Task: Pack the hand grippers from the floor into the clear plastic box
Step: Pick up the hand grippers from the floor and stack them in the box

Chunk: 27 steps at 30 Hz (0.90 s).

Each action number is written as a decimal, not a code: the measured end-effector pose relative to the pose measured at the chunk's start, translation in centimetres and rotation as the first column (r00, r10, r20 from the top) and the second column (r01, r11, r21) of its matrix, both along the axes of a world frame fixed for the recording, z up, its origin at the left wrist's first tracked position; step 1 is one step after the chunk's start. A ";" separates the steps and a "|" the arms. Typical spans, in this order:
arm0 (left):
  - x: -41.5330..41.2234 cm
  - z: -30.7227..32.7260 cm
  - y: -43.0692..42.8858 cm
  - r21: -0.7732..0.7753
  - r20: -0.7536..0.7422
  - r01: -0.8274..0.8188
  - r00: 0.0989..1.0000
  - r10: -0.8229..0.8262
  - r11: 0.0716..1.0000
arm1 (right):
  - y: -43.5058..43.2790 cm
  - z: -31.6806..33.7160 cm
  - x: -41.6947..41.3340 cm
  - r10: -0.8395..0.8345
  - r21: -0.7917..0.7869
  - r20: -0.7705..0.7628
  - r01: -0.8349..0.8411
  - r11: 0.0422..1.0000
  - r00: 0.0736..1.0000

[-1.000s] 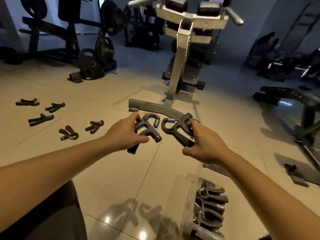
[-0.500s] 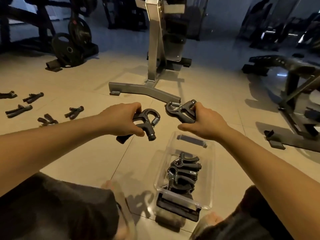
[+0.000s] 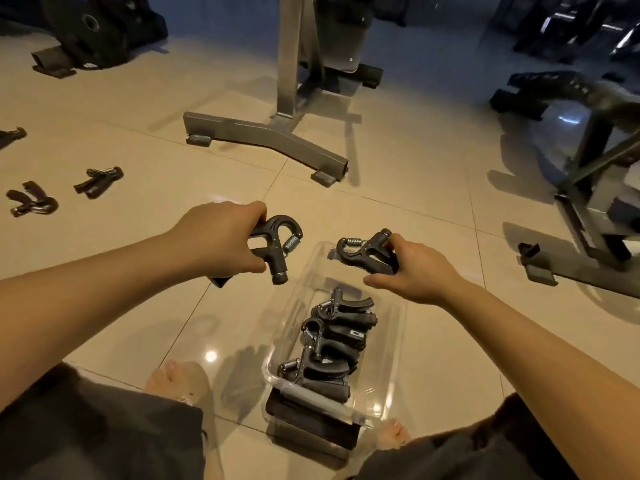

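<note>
Landmark: clear box point(image 3: 394, 327), on the floor tiles point(image 3: 433, 230) between my feet, long axis running away from me.

My left hand point(image 3: 221, 244) is just left of the box's far end, above the floor, not over the box. Fingers closed round one handle of a black hand gripper point(image 3: 275, 249); its loop and spring point(image 3: 292, 241) point toward the box, second handle hangs free.

My right hand point(image 3: 412, 271) is over the box's far right corner. Fingers closed on a second hand gripper point(image 3: 369, 252), spring end pointing left, held above the box's far edge, not touching it as far as I can tell.

Inside the box: a row of packed grippers point(image 3: 332, 344) stacked along the near and middle part, the far end bare. Can't count them exactly.

Well left of the box, on the floor: loose grippers, one point(image 3: 98, 181) nearest, another point(image 3: 31, 202) further left, one point(image 3: 12, 135) cut off at the frame edge.

Beyond the box: grey machine base point(image 3: 263, 136).
</note>
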State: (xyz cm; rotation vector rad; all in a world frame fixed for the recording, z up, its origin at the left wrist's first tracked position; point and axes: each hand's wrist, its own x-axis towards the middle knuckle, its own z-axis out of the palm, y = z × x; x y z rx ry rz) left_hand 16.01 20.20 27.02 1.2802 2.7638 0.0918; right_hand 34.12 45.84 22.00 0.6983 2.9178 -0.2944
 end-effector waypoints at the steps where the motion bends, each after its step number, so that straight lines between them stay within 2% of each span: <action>1: -0.2 -0.4 0.5 -0.017 0.013 0.001 1.000 -0.001 1.000 | 0.4 -0.8 -0.2 0.017 0.005 0.019 -0.017 1.000 1.000; 9: -1.5 -2.5 5.0 -0.020 0.117 0.074 0.991 -0.071 0.997 | 2.4 -7.9 -1.2 0.201 -0.036 0.235 -0.198 0.979 0.951; 15: -2.3 -4.3 7.7 0.065 0.192 0.132 0.971 -0.142 0.989 | 2.1 -14.9 -2.7 0.102 -0.142 0.200 -0.074 0.987 0.975; 20: -4.0 -6.0 8.1 0.057 0.230 0.149 0.960 -0.158 0.987 | 3.2 -17.9 -2.8 0.122 -0.053 0.239 -0.112 0.992 0.963; 27: -5.8 -7.0 8.5 0.023 0.272 0.159 0.949 -0.159 0.987 | 3.1 -19.5 -4.9 0.132 -0.034 0.318 -0.128 0.991 0.939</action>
